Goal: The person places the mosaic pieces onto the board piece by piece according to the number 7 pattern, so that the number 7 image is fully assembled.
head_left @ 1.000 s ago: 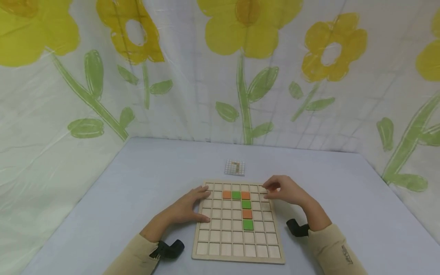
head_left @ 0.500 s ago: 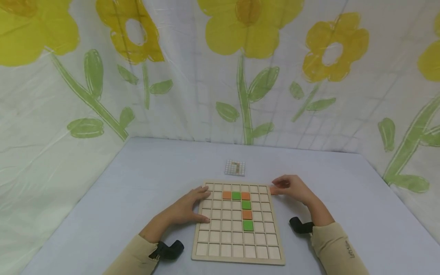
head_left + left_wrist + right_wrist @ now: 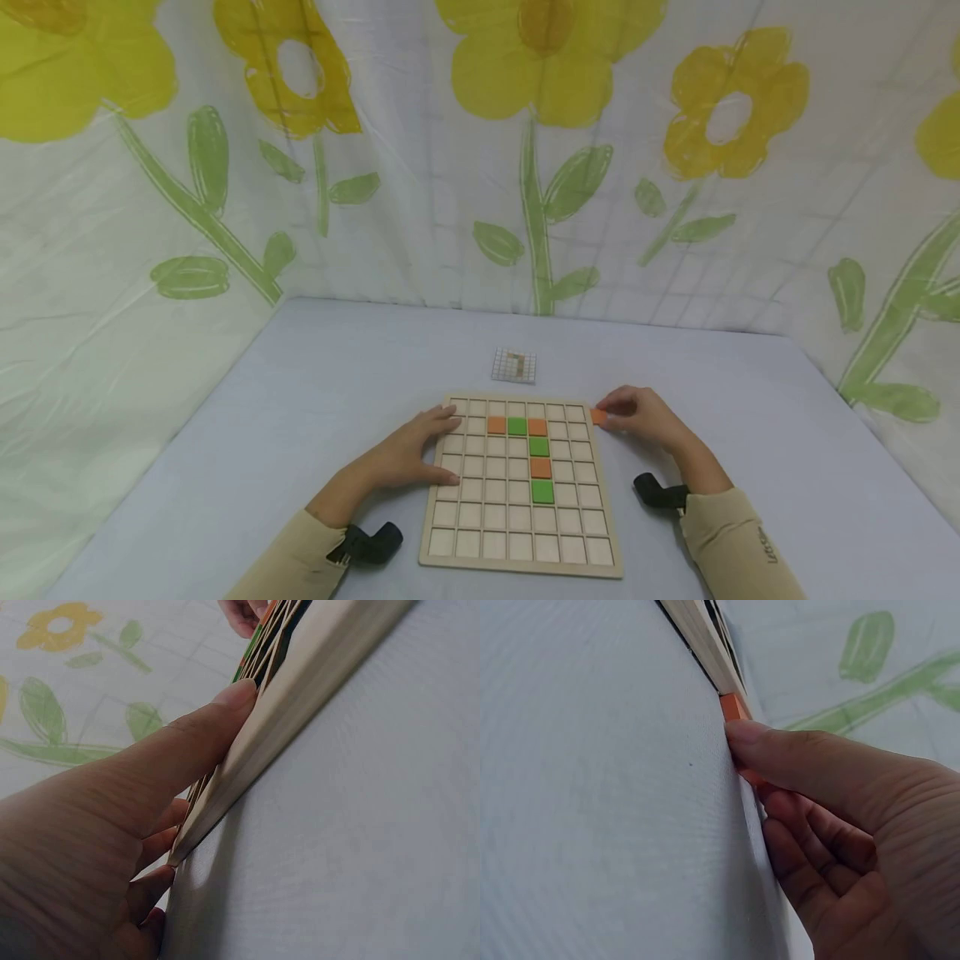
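A square wooden grid board (image 3: 493,518) lies on the table. In it sit three orange tiles (image 3: 541,468) and three green tiles (image 3: 542,492), forming a bent line. Just off the board's upper right edge, my right hand (image 3: 647,419) pinches a loose orange tile (image 3: 597,416) between thumb and finger. The right wrist view shows this orange tile (image 3: 733,707) low at the tabletop, close against the board's rim. My left hand (image 3: 408,450) rests on the board's left edge with fingers spread; its thumb (image 3: 238,691) touches the top of the rim in the left wrist view.
A small card with a printed grid pattern (image 3: 513,366) lies behind the board. Pale cloth covers the table (image 3: 360,350). A curtain with painted yellow flowers (image 3: 420,183) hangs behind it.
My right hand has moved right, from over the board's upper right corner to the table beside it, with the orange tile in its fingers. My left hand has stayed put.
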The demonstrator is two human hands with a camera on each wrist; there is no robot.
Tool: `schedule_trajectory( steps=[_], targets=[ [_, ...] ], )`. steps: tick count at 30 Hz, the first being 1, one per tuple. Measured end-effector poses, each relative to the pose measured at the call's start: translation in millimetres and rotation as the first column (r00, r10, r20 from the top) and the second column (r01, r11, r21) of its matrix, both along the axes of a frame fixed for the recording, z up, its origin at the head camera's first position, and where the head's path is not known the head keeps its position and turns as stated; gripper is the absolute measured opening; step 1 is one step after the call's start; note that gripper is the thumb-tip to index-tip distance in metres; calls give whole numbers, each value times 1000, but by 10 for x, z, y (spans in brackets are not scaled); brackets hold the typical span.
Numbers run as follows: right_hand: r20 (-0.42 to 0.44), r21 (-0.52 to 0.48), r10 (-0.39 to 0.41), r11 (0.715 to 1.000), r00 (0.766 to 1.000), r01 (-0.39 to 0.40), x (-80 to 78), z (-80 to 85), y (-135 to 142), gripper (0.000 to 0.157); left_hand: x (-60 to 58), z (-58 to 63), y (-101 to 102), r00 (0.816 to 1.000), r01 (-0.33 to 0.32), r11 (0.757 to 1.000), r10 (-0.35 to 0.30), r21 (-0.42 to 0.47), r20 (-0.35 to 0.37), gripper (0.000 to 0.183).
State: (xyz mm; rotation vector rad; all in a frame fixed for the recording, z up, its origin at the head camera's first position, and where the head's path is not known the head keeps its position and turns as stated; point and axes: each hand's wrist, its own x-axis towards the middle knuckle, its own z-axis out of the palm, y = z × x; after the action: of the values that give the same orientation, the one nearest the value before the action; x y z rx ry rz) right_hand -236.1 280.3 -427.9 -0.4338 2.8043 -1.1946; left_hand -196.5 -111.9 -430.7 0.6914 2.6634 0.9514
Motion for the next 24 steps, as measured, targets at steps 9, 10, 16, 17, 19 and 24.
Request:
schedule_trajectory(
  steps=[9, 10, 16, 17, 19, 24],
  targets=[
    [-14, 44, -48, 998, 999, 48, 13, -5, -1, 24, 3, 3, -7, 1000, 4, 1000, -4, 3, 5, 86],
    [-7, 41, -59, 997, 998, 60, 17, -2, -4, 24, 1, 3, -7, 1000, 6, 1000, -6, 4, 5, 86],
    [11, 31, -56, 998, 998, 55, 22, 18, -7, 26, -12, -3, -3, 1000, 13, 1000, -13, 3, -1, 86],
    [9, 30, -51, 998, 999, 50, 22, 25, -10, 26, -13, -3, -3, 1000, 13, 1000, -13, 4, -2, 86],
    [11, 20, -42, 999, 999, 42, 21, 40, -18, 28, -14, -3, -3, 1000, 14, 1000, -14, 6, -4, 86],
    [22, 6, -1, 1000, 1000, 0, 22, 86, -45, 32, -11, -6, -4, 1000, 14, 1000, -14, 4, -6, 86]
  ],
)
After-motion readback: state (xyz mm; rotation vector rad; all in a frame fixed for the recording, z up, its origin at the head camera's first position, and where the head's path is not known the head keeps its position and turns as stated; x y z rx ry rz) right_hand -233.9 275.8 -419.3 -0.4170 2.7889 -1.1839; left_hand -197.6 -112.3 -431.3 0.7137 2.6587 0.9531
